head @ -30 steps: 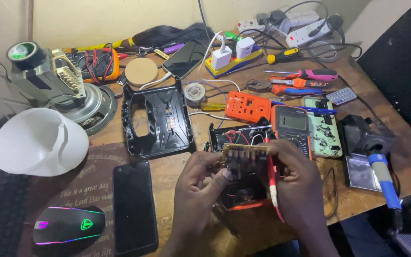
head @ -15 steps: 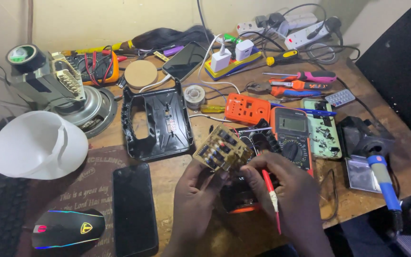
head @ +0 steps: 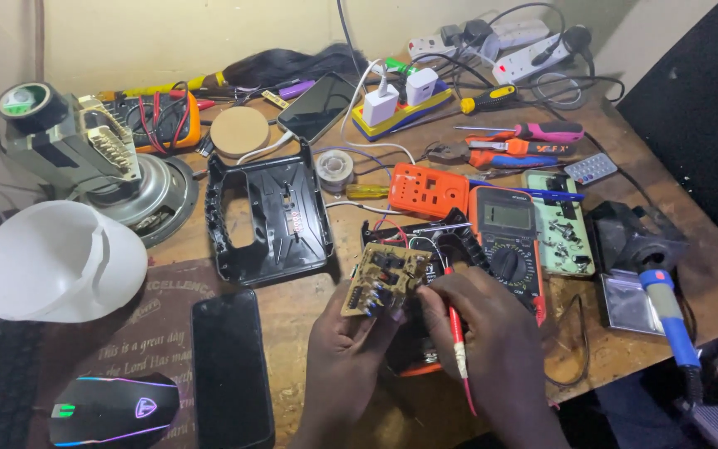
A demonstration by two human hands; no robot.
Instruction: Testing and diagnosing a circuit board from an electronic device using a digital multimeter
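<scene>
Holding a small tan circuit board (head: 384, 278) tilted up by its lower edge, the left hand (head: 346, 353) pinched it above the desk centre. Right hand (head: 492, 341), at 3 o'clock of the board, was closed around a red probe (head: 456, 333); its tip was hidden behind the fingers. Beneath both hands an orange-edged black casing (head: 413, 366) was mostly covered. At 1 o'clock lay a multimeter (head: 508, 237). Soldering iron (head: 666, 312) cut off at the frame's lower right.

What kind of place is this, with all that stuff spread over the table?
Most likely an electronics repair bench. The left hand holds a bare circuit board, the right hand a red probe, and a multimeter and a blue-handled soldering iron lie nearby.
</scene>
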